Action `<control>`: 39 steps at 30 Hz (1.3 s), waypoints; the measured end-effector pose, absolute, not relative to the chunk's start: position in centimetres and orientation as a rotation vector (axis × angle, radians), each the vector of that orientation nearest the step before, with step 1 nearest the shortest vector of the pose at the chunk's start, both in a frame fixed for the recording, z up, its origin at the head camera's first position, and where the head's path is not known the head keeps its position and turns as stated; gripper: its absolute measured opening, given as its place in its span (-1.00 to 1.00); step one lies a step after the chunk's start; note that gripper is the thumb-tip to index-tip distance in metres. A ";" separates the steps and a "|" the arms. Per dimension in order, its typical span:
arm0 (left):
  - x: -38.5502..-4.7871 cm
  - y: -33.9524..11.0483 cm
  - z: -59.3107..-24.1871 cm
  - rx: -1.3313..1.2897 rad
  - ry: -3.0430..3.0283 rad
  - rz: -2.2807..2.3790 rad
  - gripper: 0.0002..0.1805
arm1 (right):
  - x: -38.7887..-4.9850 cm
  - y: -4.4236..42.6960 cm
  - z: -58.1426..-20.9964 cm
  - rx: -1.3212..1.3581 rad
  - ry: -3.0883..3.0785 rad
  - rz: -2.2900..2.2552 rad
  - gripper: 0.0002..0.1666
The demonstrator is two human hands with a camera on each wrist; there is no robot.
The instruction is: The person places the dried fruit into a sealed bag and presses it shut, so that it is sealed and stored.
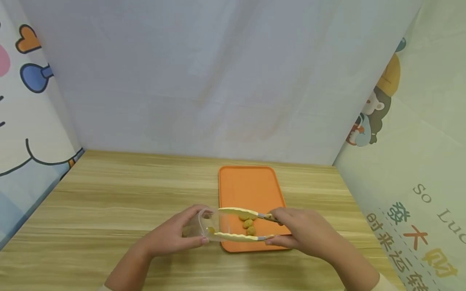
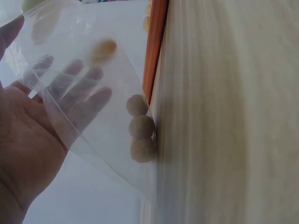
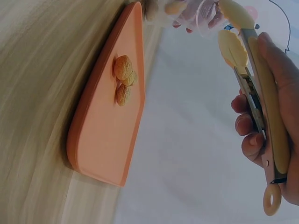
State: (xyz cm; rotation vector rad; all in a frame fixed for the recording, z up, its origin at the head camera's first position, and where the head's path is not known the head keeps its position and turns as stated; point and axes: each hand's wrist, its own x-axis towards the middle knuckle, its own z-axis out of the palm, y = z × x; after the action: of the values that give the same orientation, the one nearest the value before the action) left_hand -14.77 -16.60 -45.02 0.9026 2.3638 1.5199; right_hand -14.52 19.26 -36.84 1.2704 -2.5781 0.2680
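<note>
A pale cloth hangs behind the table, with a printed cloth on the right and another on the left; the table has a streaked wood grain; on it, right of the middle, lies an orange tray, its long sides running front to back; just left of the tray is a clear bag, its mouth facing right over the tray's near left edge; whether the bag touches the table I cannot tell; the tongs reach leftward above the tray, their cream scalloped ends standing apart at the bag's mouth; the right hand grips the tongs, thumb on one arm and fingers curled on the other; the left hand holds the bag from its left side, pinching it between thumb and fingers; a few brown lumps lie bunched on the near part of the tray; three more sit in a row along the bag's edge beside the table, and another shows blurred apart from them.
</note>
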 end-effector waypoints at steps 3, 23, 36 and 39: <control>-14.5 -16.5 -45.0 0.886 2.366 1.526 -0.37 | -14.3 19.5 -36.5 1.239 -2.610 0.248 -0.46; -13.2 -16.2 -44.8 0.876 2.397 1.524 -0.37 | -15.2 22.6 -36.8 1.013 -2.774 0.325 -0.48; -12.9 -15.8 -44.3 0.847 2.426 1.506 -0.35 | -14.9 24.3 -37.7 0.797 -2.942 0.413 -0.32; -12.7 -15.9 -44.1 0.831 2.423 1.504 -0.37 | -14.8 24.6 -37.8 0.776 -2.953 0.409 -0.31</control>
State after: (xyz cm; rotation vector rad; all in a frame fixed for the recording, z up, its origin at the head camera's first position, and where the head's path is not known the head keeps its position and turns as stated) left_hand -12.74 -15.88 -44.06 0.8314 2.4229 1.5044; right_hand -14.81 24.58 -37.76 0.7761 -2.9528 0.4092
